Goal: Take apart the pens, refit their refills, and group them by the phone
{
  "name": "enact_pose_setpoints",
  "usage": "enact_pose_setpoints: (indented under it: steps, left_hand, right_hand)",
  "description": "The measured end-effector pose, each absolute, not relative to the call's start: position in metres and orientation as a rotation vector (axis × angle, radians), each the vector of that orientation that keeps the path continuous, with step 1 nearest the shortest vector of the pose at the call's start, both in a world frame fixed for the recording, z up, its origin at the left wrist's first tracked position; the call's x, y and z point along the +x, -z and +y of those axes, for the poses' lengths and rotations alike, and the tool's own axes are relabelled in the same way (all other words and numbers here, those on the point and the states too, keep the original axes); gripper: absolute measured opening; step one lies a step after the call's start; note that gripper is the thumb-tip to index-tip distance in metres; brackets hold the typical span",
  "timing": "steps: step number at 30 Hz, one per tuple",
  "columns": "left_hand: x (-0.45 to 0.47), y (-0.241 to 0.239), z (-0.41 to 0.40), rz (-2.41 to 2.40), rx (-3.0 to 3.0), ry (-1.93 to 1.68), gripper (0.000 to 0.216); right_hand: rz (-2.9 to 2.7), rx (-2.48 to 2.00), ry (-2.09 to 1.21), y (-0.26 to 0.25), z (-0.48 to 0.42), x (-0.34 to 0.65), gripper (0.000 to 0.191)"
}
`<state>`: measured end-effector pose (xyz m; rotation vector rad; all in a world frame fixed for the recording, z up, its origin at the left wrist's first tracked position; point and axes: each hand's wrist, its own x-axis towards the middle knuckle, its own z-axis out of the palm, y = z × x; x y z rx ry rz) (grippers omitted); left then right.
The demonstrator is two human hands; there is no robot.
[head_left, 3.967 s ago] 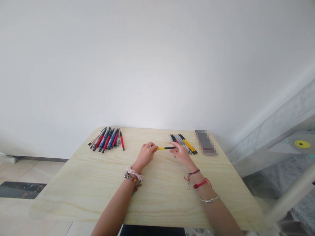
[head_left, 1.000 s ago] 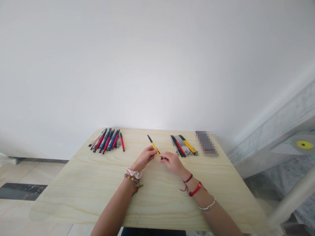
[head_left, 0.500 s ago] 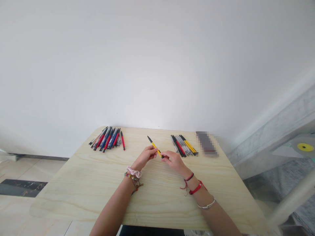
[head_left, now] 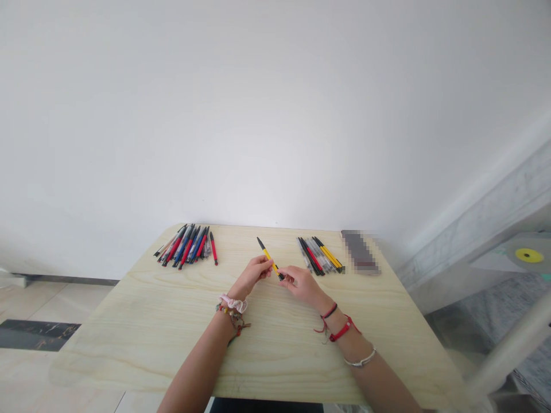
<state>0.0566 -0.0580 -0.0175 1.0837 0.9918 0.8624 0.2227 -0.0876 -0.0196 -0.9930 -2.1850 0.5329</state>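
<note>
A yellow pen (head_left: 266,252) with black ends is held slanting above the middle of the table, its black tip pointing up and to the left. My left hand (head_left: 255,272) pinches its yellow barrel between thumb and fingers. At the lower black end, the thumb and fingers of my right hand (head_left: 301,282) are closed on the pen; the fingers partly cover that end. Both wrists wear bracelets.
On the left lies a bundle of red, blue and clear pens (head_left: 186,244), with a single red pen (head_left: 214,249) beside it. Black, clear, red and yellow pens (head_left: 318,255) lie right of centre. A pixelated dark flat object (head_left: 360,252) is near the right edge. A white wall (head_left: 275,115) stands behind the table (head_left: 297,355).
The pen is a little steeper, with its lower end shifted slightly left and down. My right hand has moved slightly with it; both hands keep hold. The view has shifted slightly.
</note>
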Motion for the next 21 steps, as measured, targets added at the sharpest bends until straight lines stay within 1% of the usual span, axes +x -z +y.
enact_pose_setpoints:
  steps: [6, 13, 17, 21]
  left_hand:
    - [0.0597, 0.0167, -0.0579, 1.06, 1.22, -0.871, 0.032]
    - [0.0614, 0.0112, -0.0605, 1.108, 1.275, -0.906, 0.034]
    - [0.0605, 0.01, -0.061, 1.099, 1.274, -0.902, 0.036]
    - [0.0591, 0.0115, -0.0591, 1.128, 1.324, -0.894, 0.038]
  right_hand:
    - [-2.205, -1.027, -0.399, 0.0205, -0.0885, 0.2219, 0.024]
    - [-2.06, -1.212, -0.096, 0.0217, -0.0872, 0.2221, 0.018]
    - [-2.064, -1.391, 0.101, 0.0209, -0.0859, 0.2242, 0.012]
    - [-2.091, -1.544, 0.345, 0.0184, -0.0826, 0.2297, 0.014]
